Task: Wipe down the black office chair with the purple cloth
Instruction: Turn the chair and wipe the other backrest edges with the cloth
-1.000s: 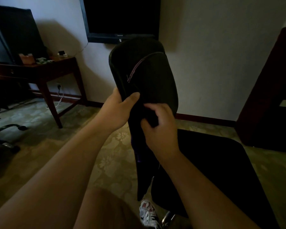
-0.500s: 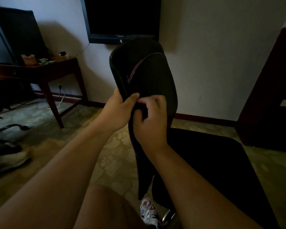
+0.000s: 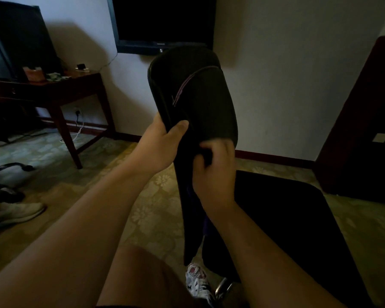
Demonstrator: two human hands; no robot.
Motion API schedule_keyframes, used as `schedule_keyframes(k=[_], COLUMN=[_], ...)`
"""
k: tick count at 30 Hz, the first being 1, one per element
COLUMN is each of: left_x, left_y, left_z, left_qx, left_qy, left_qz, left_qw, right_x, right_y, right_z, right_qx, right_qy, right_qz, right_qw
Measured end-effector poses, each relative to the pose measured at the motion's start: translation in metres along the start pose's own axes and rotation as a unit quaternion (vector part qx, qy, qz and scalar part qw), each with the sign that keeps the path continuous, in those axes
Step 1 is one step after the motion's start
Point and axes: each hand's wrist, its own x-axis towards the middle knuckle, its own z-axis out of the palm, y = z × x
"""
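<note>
Since half a second ago, the right hand [image 3: 216, 174] has been shifted a little to the right and downward along the backrest, and a white shoe [image 3: 16, 213] at the lower left is now seen more fully and more sharply.

A patterned carpet [image 3: 153, 207] is spread across the floor of a dim room. The black office chair [image 3: 287, 225] is seen side-on at centre and right, with its seat low on the right and its backrest raised upright in the middle of the view. A dark wooden cabinet [image 3: 365, 130] is set against the right edge. A flat television [image 3: 165, 21] is mounted on the wall behind the backrest. A wooden desk [image 3: 53, 92] is placed at the left, and a dark monitor [image 3: 20, 36] is stood on it.

The purple cloth [image 3: 209, 107] is draped over the upper part of the backrest, its pale hem traced as a curved line near the top; it appears almost black in this light, and more of it is glimpsed hanging below the right wrist.

The backrest's near edge is gripped by the left hand [image 3: 158, 147], with the thumb laid on the front and the fingers wrapped out of sight behind. A bunched fold of the cloth is pinched by the right hand's curled fingers and held against the backrest.

A patterned sneaker [image 3: 196, 278] is seen at the bottom, beside the chair's base. A small box [image 3: 32, 74] is set on the desk, and a plug with a white cable [image 3: 77, 114] is fitted in the wall beneath it.
</note>
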Motion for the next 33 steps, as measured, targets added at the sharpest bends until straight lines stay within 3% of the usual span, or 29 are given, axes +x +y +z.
schedule_keyframes(k=[5, 13, 23, 33], left_x=[0.002, -0.001, -0.005, -0.011], left_y=[-0.003, -0.003, -0.005, -0.025], left_z=[0.0, 0.002, 0.008, 0.006], left_qx=[-0.006, -0.007, 0.004, 0.051], left_qy=[0.011, 0.017, 0.03, -0.085], left_qz=[0.01, -0.004, -0.019, -0.098], left_qw=[1.0, 1.0, 0.999, 0.99], right_x=[0.028, -0.069, -0.015, -0.068], right_y=[-0.019, 0.072, 0.02, 0.082], right_z=[0.012, -0.018, -0.002, -0.013], right_qx=[0.022, -0.138, 0.039, 0.003], right_qy=[0.005, -0.077, 0.0, -0.058], right_qz=[-0.095, -0.063, -0.023, -0.005], right_qw=[0.995, 0.985, 0.999, 0.998])
